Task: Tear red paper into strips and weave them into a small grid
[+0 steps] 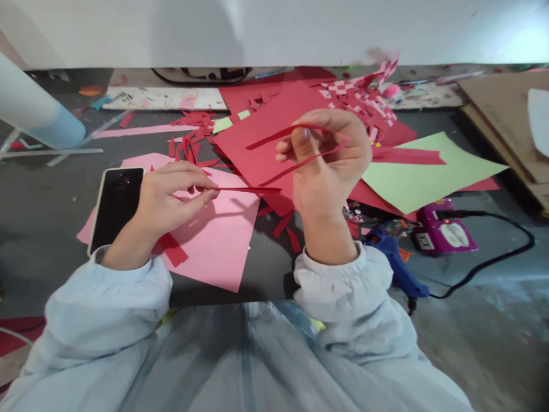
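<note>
My left hand [169, 197] pinches one end of a narrow red paper strip [251, 189], which sticks out to the right. Raised a little higher, my right hand [328, 169] has its thumb and fingers closed on another red paper strip [268, 138], bent into a loop with both ends pointing left. The free tip of the left strip lies just below the looped one, apart or touching, I cannot tell. Beneath my left hand is a pink paper sheet [227, 240] with red strips on it. Behind my right hand lies a large red paper sheet [253, 126].
A phone [115, 209] lies left of the pink sheet. Red scraps [189, 146] and woven pink-and-red paper [369, 97] are at the back. On the right are a green sheet [433, 174], a blue glue gun [397, 260], a purple power box [448, 232] and a black cable [484, 263].
</note>
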Demonstrator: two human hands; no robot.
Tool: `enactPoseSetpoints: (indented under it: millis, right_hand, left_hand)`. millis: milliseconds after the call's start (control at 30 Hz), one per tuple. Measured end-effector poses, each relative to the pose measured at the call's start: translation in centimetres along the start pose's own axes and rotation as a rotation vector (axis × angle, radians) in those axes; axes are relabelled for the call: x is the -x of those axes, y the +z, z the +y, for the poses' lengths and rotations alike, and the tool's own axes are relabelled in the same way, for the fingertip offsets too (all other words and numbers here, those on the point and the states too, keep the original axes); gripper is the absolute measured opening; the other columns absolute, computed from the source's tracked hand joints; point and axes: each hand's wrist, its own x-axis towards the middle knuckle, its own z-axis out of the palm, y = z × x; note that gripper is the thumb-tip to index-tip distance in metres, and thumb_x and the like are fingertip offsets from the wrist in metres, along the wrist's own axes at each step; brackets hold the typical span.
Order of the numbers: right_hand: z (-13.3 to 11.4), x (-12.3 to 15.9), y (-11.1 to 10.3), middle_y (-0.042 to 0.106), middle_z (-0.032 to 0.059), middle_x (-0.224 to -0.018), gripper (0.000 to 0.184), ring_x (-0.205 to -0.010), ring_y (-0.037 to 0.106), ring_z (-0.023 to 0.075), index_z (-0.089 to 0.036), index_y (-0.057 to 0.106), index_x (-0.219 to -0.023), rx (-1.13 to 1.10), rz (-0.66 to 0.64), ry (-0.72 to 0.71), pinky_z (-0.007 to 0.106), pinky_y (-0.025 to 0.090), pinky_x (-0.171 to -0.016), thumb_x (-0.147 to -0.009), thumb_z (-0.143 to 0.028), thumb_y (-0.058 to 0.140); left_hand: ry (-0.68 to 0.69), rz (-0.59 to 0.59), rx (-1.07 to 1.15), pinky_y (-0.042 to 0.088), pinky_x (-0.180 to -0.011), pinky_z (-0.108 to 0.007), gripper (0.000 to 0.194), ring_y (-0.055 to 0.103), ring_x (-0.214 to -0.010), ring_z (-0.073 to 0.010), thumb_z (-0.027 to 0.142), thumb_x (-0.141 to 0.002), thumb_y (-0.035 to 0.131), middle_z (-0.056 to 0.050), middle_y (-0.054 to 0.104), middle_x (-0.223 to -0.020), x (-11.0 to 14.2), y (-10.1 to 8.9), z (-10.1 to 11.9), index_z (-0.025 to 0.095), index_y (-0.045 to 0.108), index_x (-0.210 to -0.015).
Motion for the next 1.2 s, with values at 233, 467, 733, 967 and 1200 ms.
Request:
enactPoseSetpoints:
  millis: [233,467,733,967,1200]
  right_hand:
    - [0.5,0.1,-0.2,0.068,-0.0046,-0.081,0.021,-0.066,0.073,0.0125,-0.027,0.066,-0.092,0.053,0.005,0.015,0.028,0.065,-0.060,-0.088,-0.045,0.074]
    - [1.3,0.2,-0.8,0.069,-0.0005,-0.089,0.022,-0.079,0.076,0.0180,-0.029,0.065,-0.098,0.138,-0.086,0.039,0.036,0.066,-0.068,-0.093,-0.051,0.065]
    - [0.3,0.2,0.0,0.066,-0.0041,-0.081,0.017,-0.062,0.070,0.0112,-0.028,0.066,-0.093,0.043,-0.034,0.004,0.028,0.063,-0.057,-0.089,-0.042,0.074]
    - [0.0,0.2,0.3,0.067,-0.0061,-0.080,0.016,-0.060,0.069,0.0097,-0.028,0.067,-0.090,0.002,-0.014,0.017,0.026,0.061,-0.055,-0.086,-0.040,0.077]
    - [0.1,0.4,0.5,0.064,-0.0071,-0.076,0.009,-0.059,0.067,0.0094,-0.030,0.067,-0.089,-0.011,-0.052,0.014,0.025,0.060,-0.054,-0.088,-0.034,0.075]
  left_hand:
    - [0.050,0.026,0.007,0.059,-0.062,-0.027,0.009,0.072,-0.070,-0.0147,0.022,-0.082,0.078,0.003,0.077,-0.077,0.0,0.0,0.0,0.028,0.074,-0.076]
    - [0.058,0.011,-0.009,0.060,-0.063,-0.026,0.010,0.073,-0.070,-0.0143,0.021,-0.081,0.078,0.003,0.077,-0.077,-0.1,-0.1,0.1,0.027,0.073,-0.076]
    - [0.039,0.009,-0.023,0.058,-0.062,-0.025,0.007,0.071,-0.069,-0.0131,0.023,-0.082,0.077,0.003,0.076,-0.077,-0.1,0.0,0.1,0.025,0.074,-0.076]
    - [0.023,-0.012,-0.014,0.059,-0.063,-0.027,0.006,0.071,-0.070,-0.0138,0.024,-0.084,0.075,0.002,0.076,-0.077,0.0,-0.2,0.0,0.026,0.076,-0.078]
    - [0.016,-0.018,-0.029,0.058,-0.062,-0.026,0.007,0.070,-0.069,-0.0134,0.024,-0.083,0.075,0.003,0.076,-0.076,-0.1,-0.2,0.1,0.025,0.075,-0.077]
